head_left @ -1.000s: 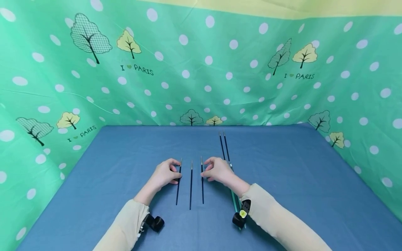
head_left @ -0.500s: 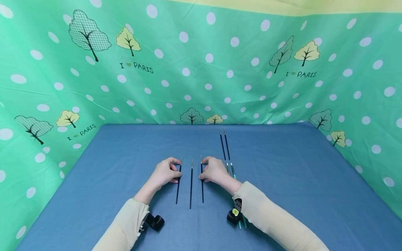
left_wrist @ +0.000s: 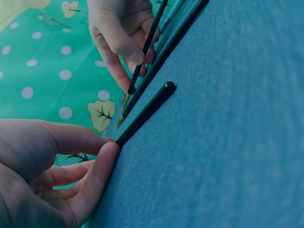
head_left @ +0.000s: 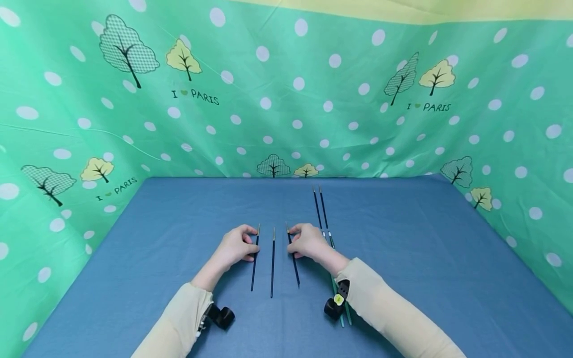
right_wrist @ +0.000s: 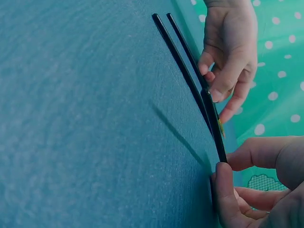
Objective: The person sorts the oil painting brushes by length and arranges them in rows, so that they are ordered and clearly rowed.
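Note:
Three slim black-handled paintbrushes are at the middle of the blue table in the head view, bristles pointing away. My left hand (head_left: pixel 235 246) pinches the left paintbrush (head_left: pixel 253 273) between thumb and fingers along its upper part. Between the two hands lies the middle paintbrush (head_left: pixel 272 268), touched by neither. With thumb and fingertips, my right hand (head_left: pixel 311 242) grips the right paintbrush (head_left: pixel 296 271), which slants with its handle end toward the right. In the right wrist view this brush's handle (right_wrist: pixel 212 107) stands off the cloth, its shadow falling apart from it.
Farther back on the right lie two more black paintbrushes (head_left: pixel 323 209). Nearer, two teal-handled paintbrushes (head_left: pixel 332 240) run partly under my right forearm. A green dotted curtain (head_left: pixel 295 109) hangs behind the blue tabletop (head_left: pixel 188 204).
My right hand shifted left, then slightly back right. The handle end of its paintbrush has swung to the right and lifted. The left hand and middle paintbrush stay put.

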Demonstrator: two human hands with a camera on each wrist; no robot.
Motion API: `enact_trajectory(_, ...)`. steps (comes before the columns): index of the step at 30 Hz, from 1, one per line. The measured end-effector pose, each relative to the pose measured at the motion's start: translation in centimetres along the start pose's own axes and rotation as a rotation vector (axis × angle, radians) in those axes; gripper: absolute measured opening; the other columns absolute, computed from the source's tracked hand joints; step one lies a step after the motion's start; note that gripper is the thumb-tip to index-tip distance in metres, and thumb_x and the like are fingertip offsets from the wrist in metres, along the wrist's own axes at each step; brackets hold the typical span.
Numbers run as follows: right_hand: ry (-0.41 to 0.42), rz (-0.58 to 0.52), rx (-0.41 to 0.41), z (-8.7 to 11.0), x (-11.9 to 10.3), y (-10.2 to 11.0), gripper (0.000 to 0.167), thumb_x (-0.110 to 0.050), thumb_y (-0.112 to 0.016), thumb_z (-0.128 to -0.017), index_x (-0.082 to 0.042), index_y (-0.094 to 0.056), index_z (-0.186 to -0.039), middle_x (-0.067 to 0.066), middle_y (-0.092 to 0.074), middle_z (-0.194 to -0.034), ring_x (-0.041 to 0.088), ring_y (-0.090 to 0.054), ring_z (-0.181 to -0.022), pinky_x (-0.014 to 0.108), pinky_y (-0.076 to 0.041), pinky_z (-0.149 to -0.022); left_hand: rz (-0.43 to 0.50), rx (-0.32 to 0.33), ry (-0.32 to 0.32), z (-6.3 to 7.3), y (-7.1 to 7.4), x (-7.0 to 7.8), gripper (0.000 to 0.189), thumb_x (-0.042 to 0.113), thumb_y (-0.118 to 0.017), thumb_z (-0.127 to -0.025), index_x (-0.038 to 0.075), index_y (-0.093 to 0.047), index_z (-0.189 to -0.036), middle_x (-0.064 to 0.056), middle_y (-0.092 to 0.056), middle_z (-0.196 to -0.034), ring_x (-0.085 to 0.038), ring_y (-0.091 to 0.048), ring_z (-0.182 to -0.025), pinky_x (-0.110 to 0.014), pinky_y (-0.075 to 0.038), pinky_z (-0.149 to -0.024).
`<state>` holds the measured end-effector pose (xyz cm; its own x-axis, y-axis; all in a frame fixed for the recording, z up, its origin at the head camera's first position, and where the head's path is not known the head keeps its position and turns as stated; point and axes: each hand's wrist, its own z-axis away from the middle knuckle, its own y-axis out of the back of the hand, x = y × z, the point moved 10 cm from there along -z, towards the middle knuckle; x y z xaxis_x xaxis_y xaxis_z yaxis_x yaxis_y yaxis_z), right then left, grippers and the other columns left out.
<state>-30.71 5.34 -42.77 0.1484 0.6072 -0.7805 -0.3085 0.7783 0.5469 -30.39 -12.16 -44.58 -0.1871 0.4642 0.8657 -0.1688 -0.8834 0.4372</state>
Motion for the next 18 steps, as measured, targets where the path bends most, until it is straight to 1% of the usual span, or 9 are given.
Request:
enact_trajectory(3,0.001,-0.048,-0.013,0.0,0.1,0.0,0.044,0.000,-0.065,-0.077,-0.003,-0.055,-0.119,0.008,-0.054,-0.077,0.017,-0.056,-0.056,0.026,-0.055,-0.052,-0.001,0.003,-0.007,0.1,0.1,0.0,0.041,0.001,-0.068,-0.077,0.005,-0.055,-0.116,-0.010,-0.049,-0.083,-0.017,-0.057,-0.057,-0.028,-0.056,-0.051)
enact_trajectory(7,0.006,-0.094,-0.020,-0.2,0.2,0.2,0.044,0.002,-0.064,-0.077,-0.003,-0.055,-0.120,0.009,-0.053,-0.083,0.017,-0.057,-0.061,0.026,-0.056,-0.054,0.000,0.011,-0.010,0.0,0.0,-0.1,0.041,0.001,-0.068,-0.076,0.005,-0.055,-0.115,-0.010,-0.049,-0.082,-0.017,-0.057,-0.057,-0.028,-0.056,-0.051)
enact_trajectory(16,0.009,-0.155,0.021,-0.9,-0.2,1.8,0.047,0.004,-0.061,-0.078,-0.006,-0.054,-0.123,0.011,-0.055,-0.092,0.019,-0.060,-0.066,0.028,-0.057,-0.057,0.003,0.009,-0.010,0.0,0.0,-0.1,0.040,0.001,-0.068,-0.076,0.006,-0.056,-0.114,-0.010,-0.049,-0.081,-0.017,-0.058,-0.055,-0.028,-0.056,-0.051)
enact_trajectory(18,0.013,-0.157,0.031,-1.3,-0.3,2.4,0.046,0.003,-0.061,-0.079,-0.007,-0.054,-0.124,0.011,-0.056,-0.094,0.019,-0.061,-0.068,0.029,-0.057,-0.059,-0.002,0.004,-0.016,0.1,0.0,0.0,0.040,0.001,-0.067,-0.077,0.005,-0.055,-0.114,-0.010,-0.048,-0.081,-0.018,-0.058,-0.054,-0.027,-0.056,-0.050)
